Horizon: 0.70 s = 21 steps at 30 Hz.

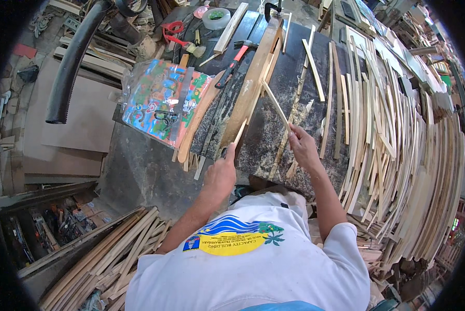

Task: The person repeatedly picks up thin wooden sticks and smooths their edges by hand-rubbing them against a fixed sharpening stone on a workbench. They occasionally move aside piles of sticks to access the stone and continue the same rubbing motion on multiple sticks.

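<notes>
My right hand [303, 145] grips the near end of a thin wooden strip [275, 102], whose far end touches the edge of a long wooden board [243, 103]. At the board's near end, my left hand [221, 171] is closed on something dark, mostly hidden by the fingers, with the index finger extended along a second thin strip [239, 133]. A black clamp [272, 7] sits at the board's far end. To the board's left lies a claw hammer [234, 62] with a red and black handle.
Many loose wooden strips [372, 116] lie at the right. On the left are a patterned plastic packet [150, 101], a metal ruler [182, 103], a brush [195, 49] and a roll of clear tape [216, 18]. A dark curved pipe [75, 66] hangs at upper left.
</notes>
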{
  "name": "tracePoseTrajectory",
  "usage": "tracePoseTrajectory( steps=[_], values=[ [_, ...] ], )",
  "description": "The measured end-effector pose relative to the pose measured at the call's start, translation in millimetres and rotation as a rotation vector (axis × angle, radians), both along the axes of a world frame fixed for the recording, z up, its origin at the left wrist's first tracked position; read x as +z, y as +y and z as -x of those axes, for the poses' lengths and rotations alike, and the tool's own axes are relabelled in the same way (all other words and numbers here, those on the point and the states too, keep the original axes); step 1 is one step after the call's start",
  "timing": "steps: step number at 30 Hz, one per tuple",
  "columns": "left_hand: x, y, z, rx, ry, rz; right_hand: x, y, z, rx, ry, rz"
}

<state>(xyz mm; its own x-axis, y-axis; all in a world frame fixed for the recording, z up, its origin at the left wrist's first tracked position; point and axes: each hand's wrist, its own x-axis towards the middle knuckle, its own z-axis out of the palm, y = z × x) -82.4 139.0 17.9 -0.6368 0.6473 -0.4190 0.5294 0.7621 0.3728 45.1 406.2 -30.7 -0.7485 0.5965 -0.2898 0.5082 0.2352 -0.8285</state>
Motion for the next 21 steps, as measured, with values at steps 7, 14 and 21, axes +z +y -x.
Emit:
tracePoseTrajectory(
  steps=[7, 14, 21],
  values=[
    [6.0, 35.5, 20.5, 0.012, 0.038, -0.060, -14.8, 30.0, 20.9, -0.065, 0.073, 0.062],
    [6.5, 75.5, 43.2, -0.029, 0.095, -0.044, -13.3, 64.4, 50.2, -0.078, 0.103, 0.134],
    [-1.8, 119.7, 70.8, -0.037, 0.140, -0.089, -14.4, 109.2, 83.1, -0.090, 0.112, 0.153]
  ],
)
